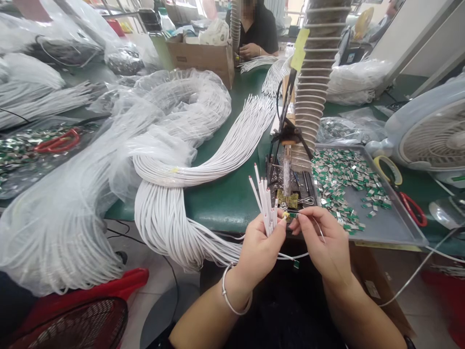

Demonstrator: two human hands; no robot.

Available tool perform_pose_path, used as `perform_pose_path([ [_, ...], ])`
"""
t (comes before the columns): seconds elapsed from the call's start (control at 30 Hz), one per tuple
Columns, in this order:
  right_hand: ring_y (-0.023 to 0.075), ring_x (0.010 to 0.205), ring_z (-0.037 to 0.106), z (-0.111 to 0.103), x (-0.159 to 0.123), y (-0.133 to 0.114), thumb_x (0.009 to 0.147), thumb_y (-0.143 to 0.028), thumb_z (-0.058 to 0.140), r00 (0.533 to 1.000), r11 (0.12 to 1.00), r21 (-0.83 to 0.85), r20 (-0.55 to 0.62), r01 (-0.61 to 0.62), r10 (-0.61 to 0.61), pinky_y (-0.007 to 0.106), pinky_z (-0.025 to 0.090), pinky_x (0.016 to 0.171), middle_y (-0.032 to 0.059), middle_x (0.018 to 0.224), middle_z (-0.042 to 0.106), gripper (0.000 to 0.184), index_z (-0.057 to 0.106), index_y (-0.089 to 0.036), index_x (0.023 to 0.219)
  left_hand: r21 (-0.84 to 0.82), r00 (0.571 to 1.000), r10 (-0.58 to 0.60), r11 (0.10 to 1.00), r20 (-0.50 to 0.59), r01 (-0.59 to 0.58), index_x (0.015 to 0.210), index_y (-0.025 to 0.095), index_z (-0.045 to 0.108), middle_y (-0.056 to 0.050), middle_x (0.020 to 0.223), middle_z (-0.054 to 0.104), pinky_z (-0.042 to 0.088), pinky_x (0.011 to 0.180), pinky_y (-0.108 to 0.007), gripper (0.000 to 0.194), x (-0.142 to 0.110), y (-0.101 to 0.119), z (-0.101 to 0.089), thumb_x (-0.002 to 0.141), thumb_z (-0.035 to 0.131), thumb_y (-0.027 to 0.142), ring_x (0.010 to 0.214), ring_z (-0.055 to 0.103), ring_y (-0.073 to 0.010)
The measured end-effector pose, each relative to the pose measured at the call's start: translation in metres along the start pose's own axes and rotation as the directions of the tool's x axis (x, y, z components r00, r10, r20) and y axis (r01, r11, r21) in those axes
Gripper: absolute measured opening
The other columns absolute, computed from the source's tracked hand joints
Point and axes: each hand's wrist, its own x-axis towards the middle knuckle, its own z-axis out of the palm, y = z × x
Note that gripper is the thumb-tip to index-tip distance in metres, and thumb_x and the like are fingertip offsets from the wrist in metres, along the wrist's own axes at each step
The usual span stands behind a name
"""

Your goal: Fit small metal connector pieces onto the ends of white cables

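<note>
My left hand [259, 249] is closed around a bunch of white cables [267, 206], whose cut ends stick up above the fingers. My right hand [325, 240] pinches a small green circuit board [293, 215] close to my left fingertips. A thin solder-like wire [321, 229] runs over the right fingers. Just beyond both hands stands a soldering iron [287, 169], clamped tip down above a yellow sponge-like pad [287, 198]. Below the hands, one cable ends in another small green board [296, 264]. Whether the pinched board touches a cable end, I cannot tell.
A grey tray [378, 225] of small green boards lies right, beside red-handled scissors [414, 209] and a fan [436, 128]. A ribbed hose [316, 82] hangs behind the iron. Thick white cable bundles [218, 160] and plastic-wrapped coils [72, 194] cover the left. A co-worker [259, 29] sits opposite.
</note>
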Motion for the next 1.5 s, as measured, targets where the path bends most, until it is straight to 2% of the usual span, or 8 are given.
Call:
perform_pose_path([
  [0.3, 0.0075, 0.055, 0.060, 0.004, 0.000, 0.003, 0.088, -0.021, 0.053, 0.999, 0.998, -0.041, 0.006, 0.037, -0.037, 0.017, 0.052, 0.053, -0.0044, 0.063, 0.060, 0.005, 0.057, -0.021, 0.084, -0.057, 1.000, -0.003, 0.998, -0.009, 0.003, 0.088, 0.016, 0.058, 0.003, 0.068, 0.053, 0.039, 0.058, -0.019, 0.008, -0.001, 0.010, 0.006, 0.083, 0.059, 0.022, 0.057, 0.042, -0.0064],
  [0.47, 0.0086, 0.056, 0.059, 0.003, -0.001, 0.006, 0.090, -0.017, 0.050, 0.987, 0.971, -0.177, 0.000, 0.159, -0.161, 0.020, 0.052, 0.054, -0.0028, 0.066, 0.059, 0.010, 0.059, -0.020, 0.090, -0.002, 0.999, -0.029, 1.000, -0.038, 0.029, 0.087, 0.016, 0.057, 0.004, 0.064, 0.051, 0.038, 0.057, -0.019, 0.007, -0.001, 0.014, 0.006, 0.082, 0.058, 0.021, 0.052, 0.039, -0.0059],
  [0.53, 0.0105, 0.060, 0.061, 0.002, -0.001, 0.008, 0.090, -0.014, 0.046, 0.963, 0.935, -0.242, 0.002, 0.260, -0.268, 0.023, 0.054, 0.057, 0.0013, 0.076, 0.063, 0.018, 0.060, -0.019, 0.101, 0.012, 0.998, -0.041, 0.999, -0.052, 0.042, 0.085, 0.016, 0.058, 0.004, 0.065, 0.051, 0.037, 0.055, -0.019, 0.007, 0.000, 0.015, 0.006, 0.082, 0.057, 0.021, 0.051, 0.036, -0.0053],
  [0.7, 0.0166, 0.078, 0.064, 0.000, -0.004, 0.016, 0.089, -0.012, 0.043, 0.849, 0.801, -0.334, -0.006, 0.496, -0.528, 0.033, 0.057, 0.066, 0.0106, 0.100, 0.063, 0.034, 0.056, -0.018, 0.120, 0.030, 0.990, -0.073, 0.997, -0.122, 0.078, 0.086, 0.015, 0.060, 0.004, 0.068, 0.052, 0.034, 0.053, -0.019, 0.008, 0.002, 0.012, 0.005, 0.080, 0.059, 0.020, 0.051, 0.035, -0.0052],
  [0.9, 0.0146, 0.072, 0.067, 0.003, -0.008, 0.020, 0.089, -0.010, 0.045, 0.866, 0.864, -0.187, -0.101, 0.467, -0.490, 0.029, 0.059, 0.061, 0.0073, 0.095, 0.068, 0.027, 0.055, -0.020, 0.112, -0.011, 0.989, -0.099, 0.995, -0.113, 0.099, 0.085, 0.016, 0.060, 0.004, 0.069, 0.053, 0.034, 0.054, -0.019, 0.007, 0.003, 0.014, 0.007, 0.080, 0.058, 0.021, 0.052, 0.037, -0.0052],
  [0.97, 0.0156, 0.077, 0.068, 0.003, -0.007, 0.020, 0.087, -0.008, 0.047, 0.849, 0.847, -0.174, -0.088, 0.502, -0.521, 0.031, 0.059, 0.066, 0.0067, 0.095, 0.069, 0.026, 0.056, -0.020, 0.109, -0.025, 0.990, -0.093, 0.996, -0.104, 0.091, 0.083, 0.016, 0.060, 0.003, 0.071, 0.053, 0.035, 0.057, -0.019, 0.005, 0.002, 0.016, 0.007, 0.080, 0.057, 0.019, 0.053, 0.038, -0.0049],
  [1.2, 0.0173, 0.086, 0.066, 0.005, 0.000, 0.015, 0.083, -0.003, 0.054, 0.788, 0.761, -0.314, -0.060, 0.567, -0.612, 0.032, 0.058, 0.072, 0.0081, 0.093, 0.067, 0.024, 0.063, -0.019, 0.100, -0.067, 0.991, -0.094, 0.994, -0.097, 0.088, 0.084, 0.017, 0.061, 0.005, 0.067, 0.052, 0.037, 0.058, -0.019, 0.005, 0.003, 0.021, 0.008, 0.081, 0.057, 0.018, 0.051, 0.036, -0.0044],
  [1.5, 0.0171, 0.082, 0.065, 0.010, 0.005, 0.014, 0.083, -0.005, 0.056, 0.768, 0.736, -0.371, -0.086, 0.566, -0.634, 0.033, 0.056, 0.070, 0.0062, 0.091, 0.065, 0.025, 0.064, -0.021, 0.100, -0.074, 0.990, -0.102, 0.993, -0.100, 0.095, 0.086, 0.016, 0.058, 0.008, 0.057, 0.043, 0.031, 0.051, -0.018, 0.006, 0.002, 0.023, 0.011, 0.082, 0.058, 0.020, 0.046, 0.027, -0.0035],
])
